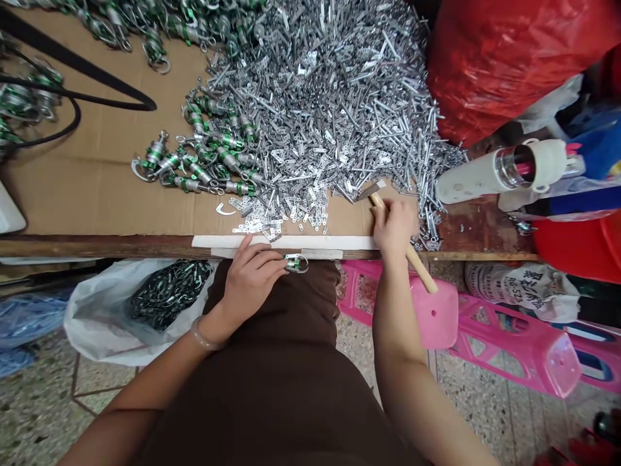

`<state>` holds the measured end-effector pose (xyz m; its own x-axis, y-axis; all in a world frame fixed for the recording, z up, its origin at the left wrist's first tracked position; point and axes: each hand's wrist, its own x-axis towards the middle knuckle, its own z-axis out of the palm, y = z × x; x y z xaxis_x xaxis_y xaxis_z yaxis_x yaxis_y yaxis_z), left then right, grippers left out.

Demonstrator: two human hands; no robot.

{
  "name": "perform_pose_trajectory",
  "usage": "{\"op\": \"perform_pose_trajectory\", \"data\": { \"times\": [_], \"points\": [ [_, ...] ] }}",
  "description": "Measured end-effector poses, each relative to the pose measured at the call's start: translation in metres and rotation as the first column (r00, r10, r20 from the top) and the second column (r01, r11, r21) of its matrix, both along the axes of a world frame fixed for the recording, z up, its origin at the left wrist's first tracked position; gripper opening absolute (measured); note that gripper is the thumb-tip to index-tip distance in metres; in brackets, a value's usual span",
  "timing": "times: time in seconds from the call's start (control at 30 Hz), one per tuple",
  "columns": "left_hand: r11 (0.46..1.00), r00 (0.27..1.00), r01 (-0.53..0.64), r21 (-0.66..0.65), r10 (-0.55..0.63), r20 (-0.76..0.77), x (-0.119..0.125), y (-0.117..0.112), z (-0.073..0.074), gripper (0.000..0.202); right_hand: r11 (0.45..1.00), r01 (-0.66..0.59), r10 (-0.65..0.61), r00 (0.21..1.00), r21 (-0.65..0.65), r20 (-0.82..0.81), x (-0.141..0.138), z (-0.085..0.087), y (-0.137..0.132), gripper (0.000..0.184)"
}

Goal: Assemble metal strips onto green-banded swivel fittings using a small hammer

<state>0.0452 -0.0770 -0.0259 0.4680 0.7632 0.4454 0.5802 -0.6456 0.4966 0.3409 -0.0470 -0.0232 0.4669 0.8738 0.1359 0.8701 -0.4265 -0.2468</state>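
My left hand (252, 278) is at the table's front edge, its fingers closed on a small green and silver metal clasp (295, 263) with a curved hook. Part of the clasp is hidden by the fingertips. My right hand (395, 226) grips the wooden handle of a hammer (421, 268), whose metal head lies over the cardboard just beyond the knuckles. Between the hands, small flat metal plates with holes (257, 223) lie close to the edge. A loose silver hook (225, 209) rests left of them.
A big heap of metal pins and plates (334, 97) covers the middle. Green and silver clasps (198, 158) are piled at its left. On the right are a white bottle (475, 178) and a red bag (514, 58). Below stand pink stools (436, 317) and a white sack (97, 323).
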Motion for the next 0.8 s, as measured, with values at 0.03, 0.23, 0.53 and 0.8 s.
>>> {"op": "perform_pose_trajectory", "data": {
  "times": [0.03, 0.23, 0.53, 0.8],
  "points": [
    [1.000, 1.000, -0.003, 0.001, 0.003, 0.000, 0.000, 0.000, 0.000, 0.008, 1.000, -0.006, 0.006, 1.000, 0.022, -0.014, -0.006, 0.005, -0.004, 0.032],
    [1.000, 1.000, -0.011, -0.002, 0.011, -0.001, 0.000, -0.002, -0.002, 0.009, 0.921, -0.389, 0.358, 0.878, -0.037, -0.317, -0.084, 0.048, -0.069, 0.036],
    [1.000, 1.000, 0.003, 0.004, -0.003, 0.008, -0.001, 0.000, -0.004, 0.008, 0.861, -0.493, 0.468, 0.864, -0.127, -0.187, -0.127, 0.047, -0.080, 0.030],
    [1.000, 1.000, -0.004, 0.000, 0.004, 0.009, -0.001, 0.000, -0.002, 0.006, 0.948, -0.292, 0.251, 0.929, -0.122, -0.273, -0.096, 0.034, -0.077, 0.040]
  ]
}}
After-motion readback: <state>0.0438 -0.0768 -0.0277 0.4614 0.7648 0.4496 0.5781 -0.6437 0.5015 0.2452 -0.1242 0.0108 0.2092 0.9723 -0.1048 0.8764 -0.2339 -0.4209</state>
